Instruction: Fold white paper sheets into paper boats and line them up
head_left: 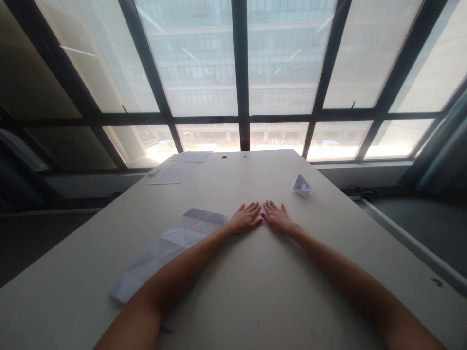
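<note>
My left hand (245, 218) and my right hand (276, 217) lie flat on the pale table (314, 253), side by side with fingers stretched forward and their inner edges almost touching. A small bit of white paper seems to show between the fingertips, mostly hidden. A large creased sheet of paper (171, 245) lies just left of my left forearm, which partly covers it. A small folded paper boat (302, 186) stands on the table beyond and to the right of my right hand.
Flat paper sheets (178, 167) lie at the table's far left corner. Two small dark dots (224, 157) sit near the far edge. Large windows with dark frames (241, 73) rise behind the table.
</note>
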Demonstrator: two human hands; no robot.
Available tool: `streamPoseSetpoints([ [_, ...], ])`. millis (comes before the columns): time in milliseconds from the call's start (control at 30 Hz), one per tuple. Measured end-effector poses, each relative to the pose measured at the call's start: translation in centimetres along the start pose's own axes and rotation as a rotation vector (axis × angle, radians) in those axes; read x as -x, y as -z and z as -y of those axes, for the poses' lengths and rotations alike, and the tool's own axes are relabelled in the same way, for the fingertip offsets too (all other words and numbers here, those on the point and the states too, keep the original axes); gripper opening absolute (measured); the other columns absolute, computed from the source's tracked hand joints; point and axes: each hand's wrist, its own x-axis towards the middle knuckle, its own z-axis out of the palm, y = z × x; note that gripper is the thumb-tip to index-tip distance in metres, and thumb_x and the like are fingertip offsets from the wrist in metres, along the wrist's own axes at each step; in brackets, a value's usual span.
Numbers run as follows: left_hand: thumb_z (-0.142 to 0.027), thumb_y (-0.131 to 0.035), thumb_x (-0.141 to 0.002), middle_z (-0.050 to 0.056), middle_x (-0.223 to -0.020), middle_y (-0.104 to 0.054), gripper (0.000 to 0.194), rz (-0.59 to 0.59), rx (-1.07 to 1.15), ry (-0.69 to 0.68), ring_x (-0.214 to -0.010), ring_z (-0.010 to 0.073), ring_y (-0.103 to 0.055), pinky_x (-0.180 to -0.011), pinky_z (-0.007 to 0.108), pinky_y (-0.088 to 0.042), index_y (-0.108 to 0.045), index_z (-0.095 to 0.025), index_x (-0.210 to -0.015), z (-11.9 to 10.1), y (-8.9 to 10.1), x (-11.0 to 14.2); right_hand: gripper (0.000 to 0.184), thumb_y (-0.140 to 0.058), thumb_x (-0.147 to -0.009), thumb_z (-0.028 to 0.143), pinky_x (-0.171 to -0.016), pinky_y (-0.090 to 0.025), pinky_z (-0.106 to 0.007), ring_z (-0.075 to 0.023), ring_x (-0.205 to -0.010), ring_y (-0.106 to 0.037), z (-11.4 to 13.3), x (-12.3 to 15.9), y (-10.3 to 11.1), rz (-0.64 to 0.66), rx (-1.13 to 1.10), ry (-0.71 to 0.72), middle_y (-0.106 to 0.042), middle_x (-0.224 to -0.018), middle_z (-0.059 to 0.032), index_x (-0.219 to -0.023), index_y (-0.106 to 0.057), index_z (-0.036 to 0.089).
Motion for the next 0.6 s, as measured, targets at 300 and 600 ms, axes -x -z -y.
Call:
streamPoseSetpoints([
  [300, -0.061, -0.021, -0.103, 0.006, -0.167, -0.011, 0.06, 0.043, 0.002, -0.039, -0.153, 0.0313, -0.008, -0.118, 0.06, -0.012, -0.026, -0.036, -0.157, -0.3, 0.8, 0.2, 0.061, -0.017, -0.104, 0.043, -0.117, -0.004, -0.064, -0.0306, -0.152, -0.009, 0.6, -0.3, -0.2, -0.052, -0.009, -0.245, -0.016, -0.165, -0.0146, -0.158, -0.025, 0.016],
  [600, -0.057, -0.019, -0.104, 0.002, -0.166, -0.016, 0.058, 0.057, 0.013, -0.044, -0.153, 0.0316, -0.01, -0.118, 0.062, -0.011, -0.026, -0.033, -0.157, -0.6, 1.1, 0.4, 0.069, -0.034, -0.092, 0.015, -0.115, -0.011, -0.066, -0.0332, -0.152, -0.011, -0.8, -0.1, -0.3, -0.069, -0.004, -0.344, -0.017, -0.164, -0.0188, -0.159, -0.02, 0.022],
])
